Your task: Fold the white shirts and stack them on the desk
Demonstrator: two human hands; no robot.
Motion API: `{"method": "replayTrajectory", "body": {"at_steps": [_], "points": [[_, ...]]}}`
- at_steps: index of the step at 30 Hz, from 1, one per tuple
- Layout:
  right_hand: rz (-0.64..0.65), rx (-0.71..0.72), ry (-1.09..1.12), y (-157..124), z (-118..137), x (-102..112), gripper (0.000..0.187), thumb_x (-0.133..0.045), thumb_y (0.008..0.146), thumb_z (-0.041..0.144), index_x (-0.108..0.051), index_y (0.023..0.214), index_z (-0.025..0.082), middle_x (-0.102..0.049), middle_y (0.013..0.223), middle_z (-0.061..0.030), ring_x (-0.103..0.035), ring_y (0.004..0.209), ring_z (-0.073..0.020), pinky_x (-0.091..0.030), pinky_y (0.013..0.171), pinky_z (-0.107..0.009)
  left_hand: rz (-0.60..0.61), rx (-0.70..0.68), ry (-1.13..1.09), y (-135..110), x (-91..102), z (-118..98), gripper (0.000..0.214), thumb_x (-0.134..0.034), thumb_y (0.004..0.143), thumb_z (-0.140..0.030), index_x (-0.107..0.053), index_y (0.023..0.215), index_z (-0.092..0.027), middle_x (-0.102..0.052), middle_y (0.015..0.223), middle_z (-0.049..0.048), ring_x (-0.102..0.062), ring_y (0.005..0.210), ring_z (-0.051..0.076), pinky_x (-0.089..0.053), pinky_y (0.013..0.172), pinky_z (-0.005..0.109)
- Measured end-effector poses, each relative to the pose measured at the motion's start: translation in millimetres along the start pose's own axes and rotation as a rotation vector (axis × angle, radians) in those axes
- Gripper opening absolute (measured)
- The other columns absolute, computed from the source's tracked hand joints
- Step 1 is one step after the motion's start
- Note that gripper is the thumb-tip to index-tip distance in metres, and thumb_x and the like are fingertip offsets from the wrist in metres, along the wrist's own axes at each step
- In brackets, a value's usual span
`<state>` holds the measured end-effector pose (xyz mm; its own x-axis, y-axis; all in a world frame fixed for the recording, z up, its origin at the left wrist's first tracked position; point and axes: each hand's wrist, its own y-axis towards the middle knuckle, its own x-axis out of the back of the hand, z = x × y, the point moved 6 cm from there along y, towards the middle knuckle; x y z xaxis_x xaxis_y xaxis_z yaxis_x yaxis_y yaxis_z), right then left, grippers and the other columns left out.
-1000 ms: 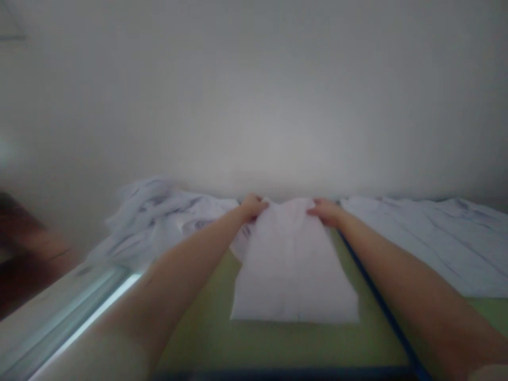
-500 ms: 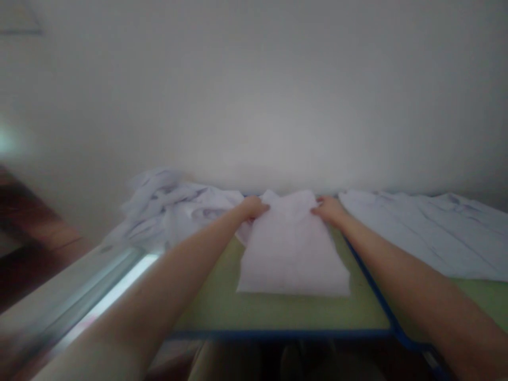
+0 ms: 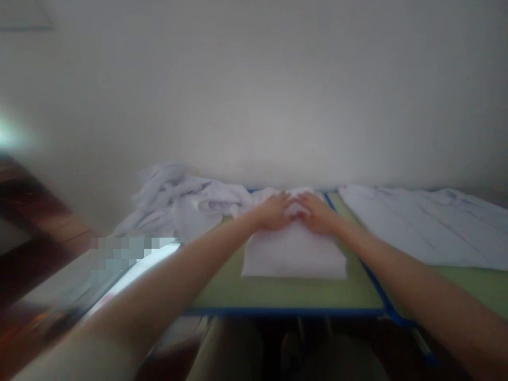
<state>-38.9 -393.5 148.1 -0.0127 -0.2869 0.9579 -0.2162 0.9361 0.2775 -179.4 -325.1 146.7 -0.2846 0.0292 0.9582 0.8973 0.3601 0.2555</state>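
A folded white shirt (image 3: 296, 256) lies flat on a green-topped table (image 3: 286, 296) with a blue edge. Both hands rest on its far part, close together around the collar area. My left hand (image 3: 275, 210) has its fingers stretched out over the cloth. From the other side, my right hand (image 3: 316, 212) lies with fingers extended toward the left one. A little cloth shows bunched between the fingertips. Blur hides the fine detail of the collar.
A crumpled heap of white garments (image 3: 178, 198) sits left of the shirt. On an adjoining green table to the right, white garments (image 3: 432, 225) are laid out flat. A pale wall (image 3: 278, 95) rises right behind the tables. A glossy surface (image 3: 138, 272) reflects light at left.
My hands have moved from the shirt's two far side edges inward onto its top, near the collar. Their fingers went from pinching the edges to lying on the cloth.
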Motion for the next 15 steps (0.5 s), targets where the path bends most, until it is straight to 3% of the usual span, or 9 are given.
{"method": "replayTrajectory", "body": {"at_steps": [3, 7, 11, 15], "points": [[0.154, -0.128, 0.034, -4, -3, -30, 0.063, -0.032, 0.095, 0.049, -0.036, 0.147, 0.013, -0.029, 0.153, -0.0151, -0.022, 0.143, -0.0314, -0.019, 0.114, -0.051, 0.113, 0.15, -0.05, -3, -28.6, -1, 0.082, -0.023, 0.087, -0.071, -0.023, 0.152, -0.02, -0.019, 0.158, 0.0128, -0.014, 0.146, 0.032, -0.011, 0.115, 0.051], [0.271, -0.367, 0.023, -28, -35, -55, 0.079, -0.025, 0.092, 0.063, -0.029, 0.149, 0.009, -0.022, 0.155, -0.0193, -0.018, 0.144, -0.0351, -0.015, 0.114, -0.053, 0.131, 0.31, -0.065, -24, -56.2, 31, 0.099, -0.018, 0.08, -0.082, -0.025, 0.151, -0.014, -0.019, 0.157, 0.0182, -0.015, 0.145, 0.032, -0.011, 0.116, 0.045], [0.199, -0.596, 0.026, -45, -64, -45, 0.081, -0.033, 0.089, 0.064, -0.037, 0.143, 0.004, -0.032, 0.149, -0.0249, -0.028, 0.139, -0.0379, -0.019, 0.112, -0.053, 0.132, 0.305, -0.051, -32, -53.8, 51, 0.099, -0.021, 0.081, -0.079, -0.03, 0.149, -0.008, -0.023, 0.154, 0.022, -0.02, 0.144, 0.033, -0.017, 0.115, 0.042], [0.089, -0.709, 0.263, -44, -70, -27, 0.056, -0.05, 0.085, 0.048, -0.053, 0.126, 0.009, -0.057, 0.126, -0.0206, -0.051, 0.12, -0.0323, -0.036, 0.103, -0.044, 0.099, 0.286, -0.001, -10, -31.6, 36, 0.075, -0.042, 0.085, -0.062, -0.055, 0.129, -0.004, -0.048, 0.138, 0.0263, -0.043, 0.13, 0.035, -0.03, 0.108, 0.042]]}}
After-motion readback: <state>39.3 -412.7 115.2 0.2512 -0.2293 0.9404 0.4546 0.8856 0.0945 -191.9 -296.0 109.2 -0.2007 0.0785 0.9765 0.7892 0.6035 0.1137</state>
